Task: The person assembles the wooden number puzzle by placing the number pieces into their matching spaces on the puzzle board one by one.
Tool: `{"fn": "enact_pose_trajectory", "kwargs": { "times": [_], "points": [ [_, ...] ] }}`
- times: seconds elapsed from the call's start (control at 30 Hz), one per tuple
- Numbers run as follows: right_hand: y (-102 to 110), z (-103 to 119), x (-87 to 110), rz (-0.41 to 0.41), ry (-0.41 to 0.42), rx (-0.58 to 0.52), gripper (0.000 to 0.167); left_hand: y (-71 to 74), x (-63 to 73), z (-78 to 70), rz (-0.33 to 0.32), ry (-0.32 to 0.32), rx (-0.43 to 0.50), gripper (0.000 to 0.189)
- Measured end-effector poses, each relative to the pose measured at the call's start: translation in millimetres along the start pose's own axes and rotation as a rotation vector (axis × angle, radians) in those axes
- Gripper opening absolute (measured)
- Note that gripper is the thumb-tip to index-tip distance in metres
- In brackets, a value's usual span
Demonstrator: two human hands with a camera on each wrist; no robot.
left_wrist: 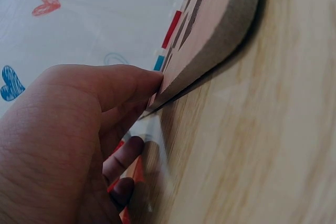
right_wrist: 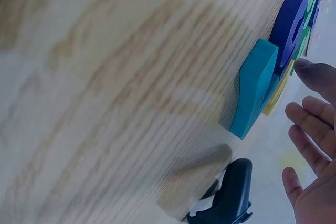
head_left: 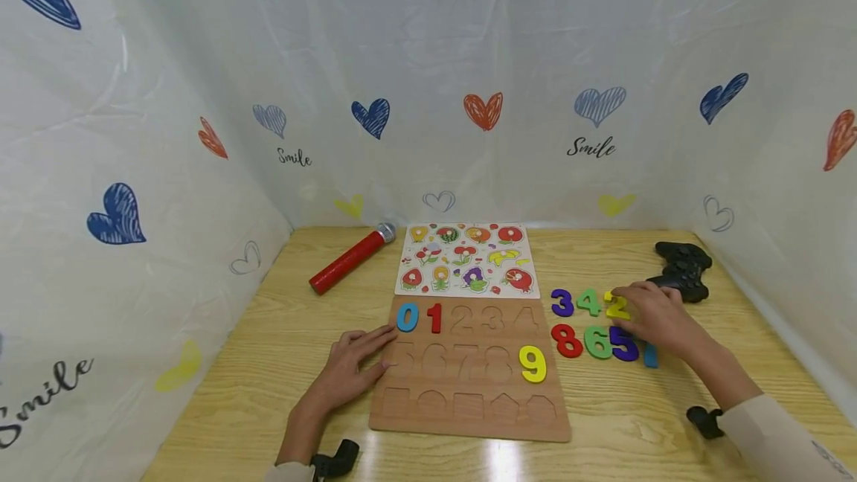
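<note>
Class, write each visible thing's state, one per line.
Number board: flat, partly filled
0: in slot
1: in slot
9: in slot
2: off the board
3: loose
4: loose
5: loose
6: loose
8: loose
Blue piece: loose
Fruit board: flat
Red microphone: lying down
Black controller: resting on table
Curtain: hanging
Left hand: touching number board's edge
Right hand: at the 2, grip unclear

A pale sheet [head_left: 442, 36], printed with blue, red and yellow hearts [head_left: 371, 118] and the word "Smile" [head_left: 591, 147], hangs behind and at both sides of a light wood-grain table [head_left: 254, 363]. White glare [head_left: 505, 460] shines on the table's near part.
</note>
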State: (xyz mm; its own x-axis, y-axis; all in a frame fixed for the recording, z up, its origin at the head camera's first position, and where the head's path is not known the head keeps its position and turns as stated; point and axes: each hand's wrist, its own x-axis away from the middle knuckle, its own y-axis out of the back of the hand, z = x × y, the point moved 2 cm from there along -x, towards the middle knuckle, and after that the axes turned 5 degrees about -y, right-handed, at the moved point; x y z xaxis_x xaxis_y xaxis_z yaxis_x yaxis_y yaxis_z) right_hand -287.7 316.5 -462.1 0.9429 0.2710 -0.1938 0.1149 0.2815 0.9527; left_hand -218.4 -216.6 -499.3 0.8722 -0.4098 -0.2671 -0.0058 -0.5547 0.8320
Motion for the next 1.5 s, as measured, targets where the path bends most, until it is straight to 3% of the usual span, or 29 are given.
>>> {"fn": "enact_pose_trajectory", "kwargs": {
  "times": [0.73,1.3,1.5],
  "points": [
    [-8,-20,-13.5,0.122,-0.079,0.006,0.061,2.3,-1.1,-1.5,0.001,-0.016,-0.009,0.05],
    [5,-6,-5.6,0.009,-0.028,-0.008,0.061,2.2,-1.9,-1.0,0.002,-0.019,-0.009,0.05],
    [8,4,-0.2,0.011,-0.024,-0.001,0.059,1.4,-1.1,-0.3,0.014,-0.018,-0.001,0.05]
  ]
}}
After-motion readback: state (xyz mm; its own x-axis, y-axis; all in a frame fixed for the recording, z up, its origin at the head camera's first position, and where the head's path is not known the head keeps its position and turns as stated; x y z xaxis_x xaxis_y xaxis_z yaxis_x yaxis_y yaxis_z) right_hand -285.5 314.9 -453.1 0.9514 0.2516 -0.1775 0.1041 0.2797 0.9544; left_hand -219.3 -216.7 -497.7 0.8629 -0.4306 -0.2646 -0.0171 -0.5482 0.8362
